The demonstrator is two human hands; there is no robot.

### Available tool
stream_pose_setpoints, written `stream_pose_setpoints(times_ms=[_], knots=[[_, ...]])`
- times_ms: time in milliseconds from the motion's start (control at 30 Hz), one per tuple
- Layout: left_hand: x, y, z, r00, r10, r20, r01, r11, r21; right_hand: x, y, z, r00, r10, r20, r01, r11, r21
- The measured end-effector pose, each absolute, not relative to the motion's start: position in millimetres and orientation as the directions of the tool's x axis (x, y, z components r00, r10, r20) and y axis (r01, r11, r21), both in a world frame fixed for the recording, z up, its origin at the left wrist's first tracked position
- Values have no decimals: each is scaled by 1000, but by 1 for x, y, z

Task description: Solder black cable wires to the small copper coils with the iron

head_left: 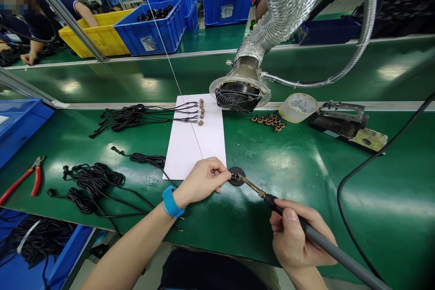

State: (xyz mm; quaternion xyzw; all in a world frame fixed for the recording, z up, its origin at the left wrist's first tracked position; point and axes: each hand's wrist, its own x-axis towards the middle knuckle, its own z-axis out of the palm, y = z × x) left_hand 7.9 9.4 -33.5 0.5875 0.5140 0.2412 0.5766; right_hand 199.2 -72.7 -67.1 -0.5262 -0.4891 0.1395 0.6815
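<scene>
My left hand, with a blue wristband, is closed in a pinch at the edge of a small black disc. A thin solder wire runs down from above into this hand. One black cable passes beneath the wrist; whether the fingers also hold its end is hidden. My right hand grips a soldering iron by its handle. Its metal tip meets small brass-coloured parts on the disc, close to my left fingertips. A white sheet lies behind my left hand.
Coiled cables and red-handled cutters lie left. Cables with small metal parts lie at the sheet. A fume duct overhangs the bench. Brass pieces, a tape roll and an iron stand are right. A co-worker's hand shows.
</scene>
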Motion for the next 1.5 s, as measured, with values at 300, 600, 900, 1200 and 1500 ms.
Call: stream_pose_setpoints(times_ms=[300,600,900,1200,1500], knots=[[7,9,-36,357,885,-298,319,184,930,200,-73,-68,490,702,517,344,389,-854],[8,10,-35,351,885,-306,309,199,930,197,-70,-65,511,680,526,343,399,-850],[8,9,-42,353,890,-288,294,186,937,202,-72,-72,432,716,549,425,375,-824],[11,9,-42,347,901,-259,270,169,948,200,-60,-69,270,763,587,583,355,-731],[12,8,-42,350,905,-242,265,152,952,194,-47,-73,13,844,536,626,411,-663]])
